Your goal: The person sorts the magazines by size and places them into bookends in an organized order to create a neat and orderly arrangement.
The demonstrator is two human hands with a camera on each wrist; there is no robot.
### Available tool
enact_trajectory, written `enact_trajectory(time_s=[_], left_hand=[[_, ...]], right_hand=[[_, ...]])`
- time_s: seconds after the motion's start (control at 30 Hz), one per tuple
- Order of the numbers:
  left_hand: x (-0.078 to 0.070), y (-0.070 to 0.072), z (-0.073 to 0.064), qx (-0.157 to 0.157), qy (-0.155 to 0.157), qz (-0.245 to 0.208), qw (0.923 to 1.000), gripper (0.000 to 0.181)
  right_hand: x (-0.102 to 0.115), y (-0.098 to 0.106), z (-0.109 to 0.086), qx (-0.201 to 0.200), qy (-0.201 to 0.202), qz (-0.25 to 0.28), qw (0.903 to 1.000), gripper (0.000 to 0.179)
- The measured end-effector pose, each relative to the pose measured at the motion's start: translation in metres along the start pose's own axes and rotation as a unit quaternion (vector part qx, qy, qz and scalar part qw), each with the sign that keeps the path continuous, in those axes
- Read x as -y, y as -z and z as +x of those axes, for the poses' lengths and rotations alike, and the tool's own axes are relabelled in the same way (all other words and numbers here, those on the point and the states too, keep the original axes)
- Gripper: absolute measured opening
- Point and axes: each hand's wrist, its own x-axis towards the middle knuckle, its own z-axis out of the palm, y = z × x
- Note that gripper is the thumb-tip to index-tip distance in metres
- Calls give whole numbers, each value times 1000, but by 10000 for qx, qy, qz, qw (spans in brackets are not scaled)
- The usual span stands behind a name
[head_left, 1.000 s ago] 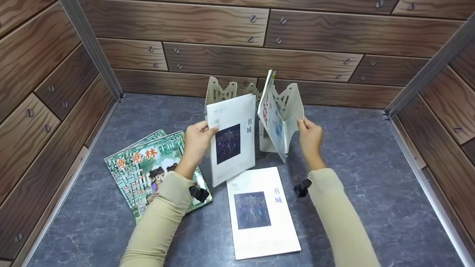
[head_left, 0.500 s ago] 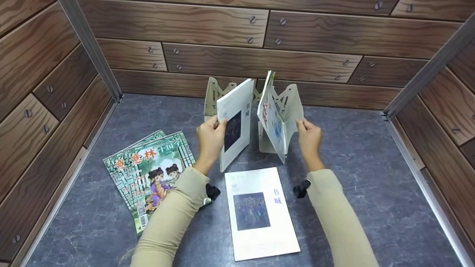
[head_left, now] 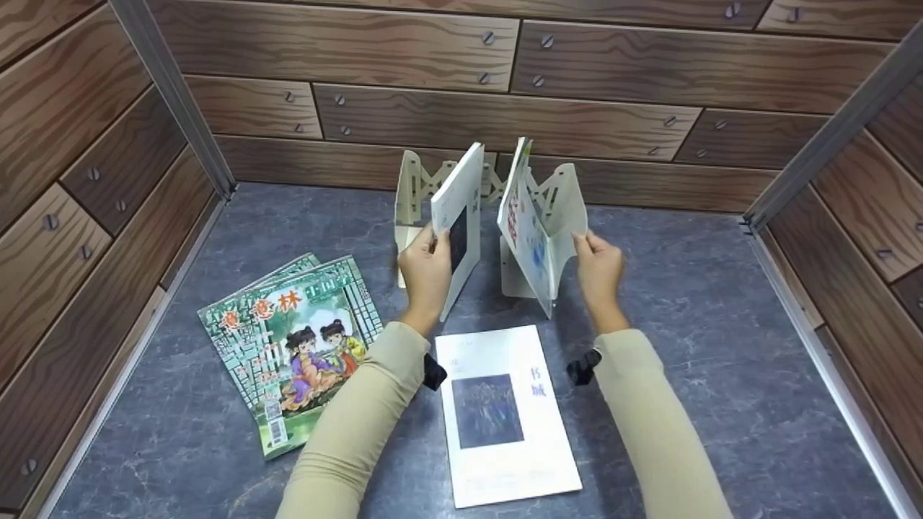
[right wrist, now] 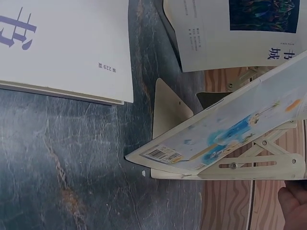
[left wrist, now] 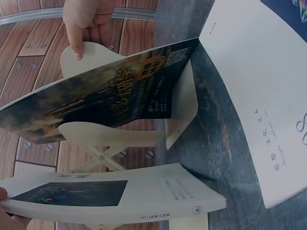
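Observation:
My left hand (head_left: 427,277) grips a white magazine (head_left: 465,191) with a dark picture on its cover, upright by its near edge. It stands in front of the left part of a cream expanding bookend (head_left: 573,194) with crossed metal struts. My right hand (head_left: 602,272) pinches the bookend's right end panel between thumb and fingers. Inside that right section leans a colourful magazine (head_left: 532,234); the right wrist view shows its pale blue side and barcode. In the left wrist view its dark side (left wrist: 110,96) faces the camera, and the white magazine (left wrist: 158,191) hangs low beside a divider.
Another white magazine (head_left: 497,465) lies flat on the dark marbled table (head_left: 721,360) between the forearms. Several green illustrated magazines (head_left: 317,393) lie fanned at the left. Wood-patterned walls (head_left: 606,65) enclose the back and both sides.
My left hand has moved right and away from me with the white magazine, turning it from facing me to nearly edge-on. The right hand has kept its hold on the panel.

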Motion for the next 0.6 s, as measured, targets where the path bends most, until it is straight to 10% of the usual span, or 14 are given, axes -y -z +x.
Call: enact_trajectory(time_s=[0.6], left_hand=[[9,-28,-2,-418,-31,-30,9991,16]], right_hand=[[1,-1,-1,-76,-83,-38,9999,18]])
